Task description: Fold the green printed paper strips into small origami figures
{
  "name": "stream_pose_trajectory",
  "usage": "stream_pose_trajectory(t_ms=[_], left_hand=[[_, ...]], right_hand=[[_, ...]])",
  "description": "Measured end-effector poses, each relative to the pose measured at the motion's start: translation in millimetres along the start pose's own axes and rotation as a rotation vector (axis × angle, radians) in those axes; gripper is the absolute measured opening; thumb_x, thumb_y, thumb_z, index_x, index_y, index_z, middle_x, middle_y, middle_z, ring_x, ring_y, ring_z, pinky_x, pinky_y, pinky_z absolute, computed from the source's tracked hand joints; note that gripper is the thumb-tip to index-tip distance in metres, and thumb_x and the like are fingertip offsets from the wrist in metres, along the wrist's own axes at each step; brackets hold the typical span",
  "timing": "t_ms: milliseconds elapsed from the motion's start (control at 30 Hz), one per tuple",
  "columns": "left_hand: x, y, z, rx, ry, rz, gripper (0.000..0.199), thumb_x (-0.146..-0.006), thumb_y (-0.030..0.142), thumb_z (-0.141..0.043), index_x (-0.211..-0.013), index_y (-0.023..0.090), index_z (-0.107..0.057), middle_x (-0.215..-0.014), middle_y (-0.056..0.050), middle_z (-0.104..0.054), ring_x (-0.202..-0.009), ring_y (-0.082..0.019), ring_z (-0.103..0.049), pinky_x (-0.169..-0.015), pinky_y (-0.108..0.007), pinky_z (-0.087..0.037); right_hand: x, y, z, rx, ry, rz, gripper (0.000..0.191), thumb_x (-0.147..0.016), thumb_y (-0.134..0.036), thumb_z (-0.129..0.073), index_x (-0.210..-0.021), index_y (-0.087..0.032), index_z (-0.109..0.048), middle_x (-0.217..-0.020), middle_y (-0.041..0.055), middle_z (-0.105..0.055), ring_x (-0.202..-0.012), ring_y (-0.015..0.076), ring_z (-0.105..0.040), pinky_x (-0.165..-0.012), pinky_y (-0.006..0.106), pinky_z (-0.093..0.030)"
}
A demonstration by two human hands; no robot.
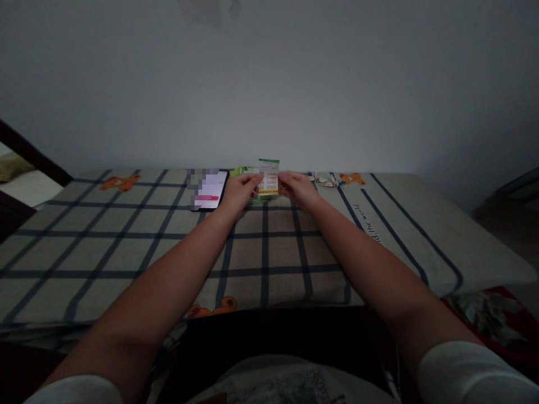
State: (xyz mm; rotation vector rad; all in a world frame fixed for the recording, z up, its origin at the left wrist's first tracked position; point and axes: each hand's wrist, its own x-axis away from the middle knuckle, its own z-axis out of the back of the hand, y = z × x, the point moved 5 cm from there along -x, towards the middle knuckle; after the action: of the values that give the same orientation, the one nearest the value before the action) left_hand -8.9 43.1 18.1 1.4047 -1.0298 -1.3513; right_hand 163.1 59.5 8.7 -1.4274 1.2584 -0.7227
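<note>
1. Head view: the left hand [242, 191] pinches the left edge of a small printed packet [269, 177]; the right hand [300, 189] pinches its right edge.
2. The packet stands raised between the hands, over the checked tablecloth [248, 252], in front of green packets [242, 170].
3. Good handling probably calls for light, even pressure at both margins, avoiding creases.
4. Level wrists should help keep clear of the phone [214, 189], left, and the scraps [327, 182], right.
</note>
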Motion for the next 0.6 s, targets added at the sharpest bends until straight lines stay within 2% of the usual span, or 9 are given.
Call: stream_pose_trajectory(t_ms=[167, 267, 367, 433, 600], left_hand=[[0.6, -2.1, -1.5, 0.024, -0.001, 0.018, 0.034, -0.076, 0.045, -0.074, -0.093, 0.015, -0.074, -0.091, -0.007, -0.075, -0.075, -0.017, -0.068, -0.062, -0.026, -0.052], [-0.2, -1.1, 0.0, 0.023, 0.031, -0.022, 0.033, -0.073, 0.039, -0.078, -0.095, 0.015, -0.071, -0.089, -0.006, -0.075, -0.077, -0.018, -0.07, -0.069, -0.029, -0.056], [-0.6, 1.9, 2.6, -0.036, 0.057, -0.076, 0.029, -0.071, 0.035, -0.08, -0.09, 0.015, -0.072, -0.087, -0.006, -0.076, -0.078, -0.018, -0.07, -0.075, -0.032, -0.058], [0.1, 3.7, 2.7, -0.091, 0.043, -0.085, 0.029, -0.072, 0.037, -0.079, -0.089, 0.014, -0.074, -0.089, -0.007, -0.077, -0.081, -0.019, -0.071, -0.079, -0.034, -0.058], [6.4, 9.2, -3.8, -0.19, -0.052, -0.083, 0.042, -0.073, 0.05, -0.078, -0.1, 0.017, -0.079, -0.101, -0.01, -0.077, -0.092, -0.023, -0.07, -0.08, -0.035, -0.058]], right_hand=[[-3.7, 6.8, 3.8, 0.075, 0.028, -0.031, 0.043, -0.058, -0.054, -0.087, -0.076, -0.018, -0.071, -0.071, 0.0009, -0.07, -0.065, 0.0119, -0.062, -0.067, 0.026, -0.055], [-4.6, 7.3, 3.8, 0.087, 0.038, -0.024, 0.043, -0.057, -0.054, -0.088, -0.074, -0.018, -0.07, -0.069, 0.0003, -0.07, -0.063, 0.0113, -0.063, -0.066, 0.026, -0.055], [-3.5, 4.9, 2.3, 0.094, 0.045, -0.006, 0.042, -0.058, -0.052, -0.088, -0.073, -0.018, -0.069, -0.067, 0.0, -0.069, -0.062, 0.0108, -0.062, -0.065, 0.025, -0.055], [-2.0, 2.9, 0.8, 0.094, 0.043, -0.001, 0.042, -0.059, -0.052, -0.088, -0.074, -0.018, -0.069, -0.067, 0.0002, -0.069, -0.062, 0.0107, -0.063, -0.066, 0.025, -0.055], [1.2, -1.9, -3.2, 0.081, 0.04, 0.004, 0.049, -0.056, -0.057, -0.087, -0.082, -0.019, -0.071, -0.07, -0.0013, -0.069, -0.062, 0.0102, -0.062, -0.066, 0.025, -0.055]])
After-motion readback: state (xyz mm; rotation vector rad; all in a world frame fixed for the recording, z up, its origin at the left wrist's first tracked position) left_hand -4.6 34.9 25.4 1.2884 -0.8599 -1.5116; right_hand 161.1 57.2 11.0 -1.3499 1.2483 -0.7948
